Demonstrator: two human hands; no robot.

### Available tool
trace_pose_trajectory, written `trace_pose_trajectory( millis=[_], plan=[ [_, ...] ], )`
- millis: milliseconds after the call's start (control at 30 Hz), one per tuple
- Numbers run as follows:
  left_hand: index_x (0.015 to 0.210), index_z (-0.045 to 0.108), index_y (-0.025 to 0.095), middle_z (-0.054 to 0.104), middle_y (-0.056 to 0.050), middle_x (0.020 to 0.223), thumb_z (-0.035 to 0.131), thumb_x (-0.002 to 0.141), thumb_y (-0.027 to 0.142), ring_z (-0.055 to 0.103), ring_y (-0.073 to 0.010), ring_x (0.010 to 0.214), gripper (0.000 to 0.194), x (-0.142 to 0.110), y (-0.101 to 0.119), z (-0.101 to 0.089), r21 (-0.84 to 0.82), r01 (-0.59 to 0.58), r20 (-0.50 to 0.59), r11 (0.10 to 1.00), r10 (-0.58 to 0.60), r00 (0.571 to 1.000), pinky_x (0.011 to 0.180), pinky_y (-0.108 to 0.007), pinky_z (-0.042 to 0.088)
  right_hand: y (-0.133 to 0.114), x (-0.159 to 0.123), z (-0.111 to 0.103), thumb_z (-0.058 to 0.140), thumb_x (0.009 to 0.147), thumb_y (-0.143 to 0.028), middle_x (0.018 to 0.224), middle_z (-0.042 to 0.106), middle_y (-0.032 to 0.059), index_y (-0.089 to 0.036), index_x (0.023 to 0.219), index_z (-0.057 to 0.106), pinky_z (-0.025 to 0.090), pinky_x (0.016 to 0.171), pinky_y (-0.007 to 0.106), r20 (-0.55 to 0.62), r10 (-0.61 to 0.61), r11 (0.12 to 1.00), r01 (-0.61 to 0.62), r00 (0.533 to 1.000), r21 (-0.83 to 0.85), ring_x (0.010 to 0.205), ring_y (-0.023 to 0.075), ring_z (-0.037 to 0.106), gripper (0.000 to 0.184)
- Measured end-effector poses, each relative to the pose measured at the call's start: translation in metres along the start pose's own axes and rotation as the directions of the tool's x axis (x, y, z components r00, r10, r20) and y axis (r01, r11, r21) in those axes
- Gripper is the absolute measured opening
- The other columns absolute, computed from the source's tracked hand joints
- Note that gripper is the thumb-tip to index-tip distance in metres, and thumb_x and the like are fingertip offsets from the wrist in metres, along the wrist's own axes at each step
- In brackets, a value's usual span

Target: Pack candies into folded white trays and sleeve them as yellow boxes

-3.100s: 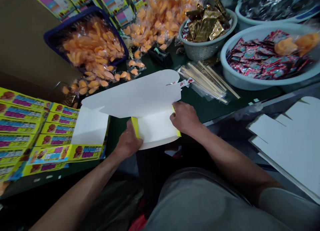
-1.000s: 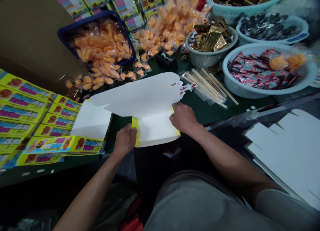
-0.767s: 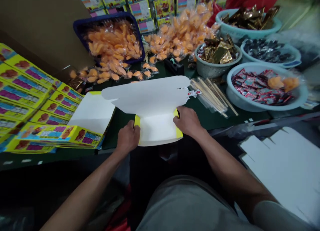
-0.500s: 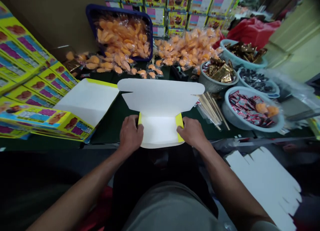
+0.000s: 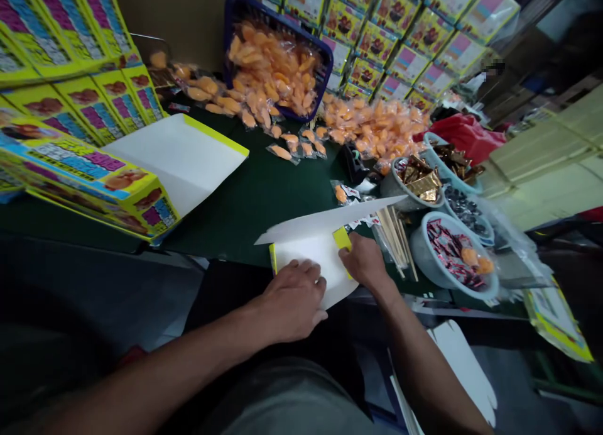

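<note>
A partly folded cardboard box (image 5: 308, 249), white inside with yellow side walls, sits at the table's front edge, its long back flap (image 5: 330, 220) raised and tilted. My left hand (image 5: 298, 297) reaches across the front, fingers curled over the white inside of the panel and the thumb lower at its front edge. At the right side wall my right hand (image 5: 366, 259) is closed, pinching the yellow cardboard between thumb and fingers. Part of the front panel is hidden beneath my left hand.
Printed yellow boxes (image 5: 94, 165) stand left beside an open white lid (image 5: 188, 152). Behind are a blue basket (image 5: 325, 77) and orange packets (image 5: 377, 133). Wooden sticks (image 5: 396, 240) and a bowl of red sachets (image 5: 419, 246) lie right. White cardboard sheets (image 5: 464, 366) are below.
My left hand has left the left side wall and moved onto the front panel. The box has turned, and its back flap now slants. My right hand stays on the right wall. The view has tilted.
</note>
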State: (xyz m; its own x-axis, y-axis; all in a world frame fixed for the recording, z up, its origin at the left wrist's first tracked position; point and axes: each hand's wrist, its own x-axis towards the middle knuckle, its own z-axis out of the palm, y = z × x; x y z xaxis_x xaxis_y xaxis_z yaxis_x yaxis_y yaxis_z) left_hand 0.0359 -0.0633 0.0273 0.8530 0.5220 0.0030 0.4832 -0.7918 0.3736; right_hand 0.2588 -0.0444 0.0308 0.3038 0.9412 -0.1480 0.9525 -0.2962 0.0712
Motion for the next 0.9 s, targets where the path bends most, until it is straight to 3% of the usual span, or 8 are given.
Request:
trace_pose_trajectory(
  millis=[133,267,333,600,900],
  plan=[
    [0.142,0.063,0.012,0.059,-0.025,0.151,0.082,0.081,0.056,0.052,-0.0441,0.142,0.077,0.007,0.000,0.004,0.042,-0.017,0.098,0.999,0.013,0.995,0.122,-0.059,0.033,-0.003,0.006,0.000,0.051,0.101,-0.033,0.101,0.079,0.0166,-0.015,0.110,0.071,0.051,0.084,0.037,0.002,-0.004,0.998,0.004,1.000,-0.056,0.098,0.0308,0.076,0.029],
    [0.125,0.073,0.012,0.059,-0.027,0.150,0.072,0.087,0.032,0.056,-0.0445,0.137,0.043,0.008,0.001,0.009,0.136,-0.057,0.071,0.989,0.048,0.996,0.116,-0.060,0.037,-0.006,0.012,-0.002,0.052,0.103,-0.041,0.103,0.079,0.0180,-0.014,0.113,0.072,0.052,0.087,0.038,-0.002,-0.021,0.996,0.021,1.000,-0.088,0.099,0.0311,0.076,0.035],
    [0.121,0.074,0.011,0.061,-0.028,0.147,0.066,0.088,0.028,0.058,-0.0439,0.134,0.037,0.008,0.002,0.010,0.154,-0.062,0.056,0.986,0.054,0.997,0.113,-0.058,0.039,-0.007,0.015,-0.002,0.054,0.102,-0.042,0.104,0.079,0.0182,-0.014,0.115,0.072,0.052,0.089,0.038,-0.010,-0.028,0.996,0.027,1.000,-0.089,0.100,0.0310,0.075,0.036],
    [0.124,0.073,0.010,0.059,-0.028,0.150,0.063,0.088,0.023,0.054,-0.0460,0.139,0.039,0.008,0.003,0.015,0.159,-0.043,0.058,0.986,0.034,0.998,0.113,-0.058,0.039,-0.011,0.031,0.000,0.060,0.094,-0.033,0.103,0.079,0.0181,-0.012,0.115,0.073,0.053,0.088,0.035,-0.014,-0.079,0.992,0.077,0.997,-0.104,0.100,0.0300,0.076,0.032],
    [0.119,0.075,0.010,0.065,-0.028,0.140,0.066,0.087,0.027,0.058,-0.0448,0.129,0.037,0.012,0.008,0.007,0.196,-0.058,0.101,0.979,0.039,0.994,0.101,-0.056,0.045,-0.012,0.034,0.004,0.054,0.098,-0.039,0.098,0.079,0.0194,-0.011,0.108,0.074,0.054,0.086,0.036,-0.090,-0.073,0.985,0.058,0.993,-0.163,0.095,0.0314,0.076,0.036]
  ],
)
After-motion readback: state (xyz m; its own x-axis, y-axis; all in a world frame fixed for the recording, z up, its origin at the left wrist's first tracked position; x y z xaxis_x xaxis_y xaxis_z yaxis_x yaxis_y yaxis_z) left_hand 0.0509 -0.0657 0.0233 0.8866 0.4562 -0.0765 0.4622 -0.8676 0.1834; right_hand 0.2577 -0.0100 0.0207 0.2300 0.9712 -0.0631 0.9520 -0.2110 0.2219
